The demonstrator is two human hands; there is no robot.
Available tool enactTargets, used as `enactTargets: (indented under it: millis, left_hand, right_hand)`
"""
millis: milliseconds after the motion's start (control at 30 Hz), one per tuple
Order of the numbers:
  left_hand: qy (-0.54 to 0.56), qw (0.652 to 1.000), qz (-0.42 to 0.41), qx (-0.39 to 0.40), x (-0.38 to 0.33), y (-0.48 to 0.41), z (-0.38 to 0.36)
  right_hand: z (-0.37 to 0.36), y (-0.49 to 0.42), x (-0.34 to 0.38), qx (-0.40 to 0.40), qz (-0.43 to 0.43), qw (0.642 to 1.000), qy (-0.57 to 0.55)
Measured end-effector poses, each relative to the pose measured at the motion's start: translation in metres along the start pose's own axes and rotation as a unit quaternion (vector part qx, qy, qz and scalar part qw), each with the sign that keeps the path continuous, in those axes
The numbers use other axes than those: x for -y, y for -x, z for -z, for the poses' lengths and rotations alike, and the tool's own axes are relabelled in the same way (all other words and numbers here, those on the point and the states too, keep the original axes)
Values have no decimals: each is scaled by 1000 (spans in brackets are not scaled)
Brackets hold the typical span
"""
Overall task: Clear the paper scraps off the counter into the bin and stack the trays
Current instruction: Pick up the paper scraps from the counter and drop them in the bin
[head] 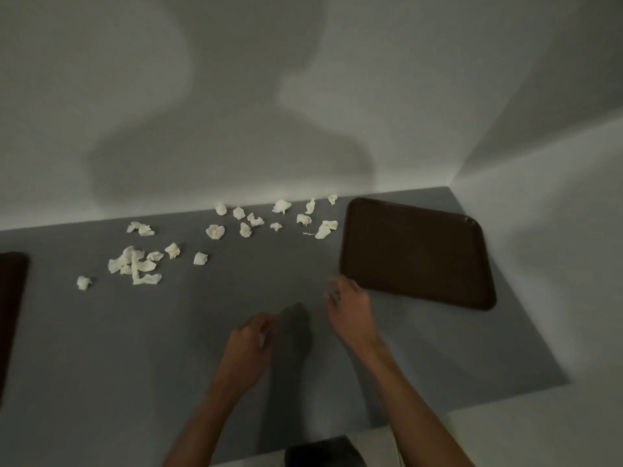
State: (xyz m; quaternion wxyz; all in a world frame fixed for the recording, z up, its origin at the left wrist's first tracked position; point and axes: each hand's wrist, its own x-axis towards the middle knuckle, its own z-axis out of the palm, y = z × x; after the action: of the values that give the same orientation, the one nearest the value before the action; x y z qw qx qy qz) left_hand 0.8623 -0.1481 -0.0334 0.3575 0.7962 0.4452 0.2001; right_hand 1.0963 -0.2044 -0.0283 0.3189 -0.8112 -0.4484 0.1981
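A grey counter (135,348) is seen from above, set into a corner of white wall (236,96). White paper scraps (136,264) are scattered across its far half: one loose cluster lies towards the left, and a second is strung along the back edge, reaching almost to a brown tray (418,254). That tray lies flat at the right, turned slightly askew. A second dark tray (10,298) is cut off by the left edge of the view, well apart from the first.

The left hand (249,338) is held low over bare counter with its fingers curled inward. A pale fleck is visible at the fingertips, but whether it is a pinched scrap cannot be told. The right hand (347,305), blurred, is held just beside the near-left corner of the brown tray with its fingers loosely spread; nothing is seen in its grasp. A dark object (323,449) is partly shown below the counter's near edge.
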Motion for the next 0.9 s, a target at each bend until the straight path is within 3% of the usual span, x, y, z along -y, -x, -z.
enactTargets:
  millis: [333,567,733,900]
  left_hand:
    - [22,1000,1,-9,-5,-63,-17]
    - [32,999,11,-15,-1,-101,-15]
    - [43,999,0,-16,-11,-130,-23]
    - [96,993,67,-15,-30,-147,-34]
  right_hand:
    - [-30,-167,1,43,65,987,143]
    - [-58,-180,-25,45,84,977,190]
    - [-59,-132,-19,65,95,984,134]
    - [-39,-95,4,76,-22,995,-63]
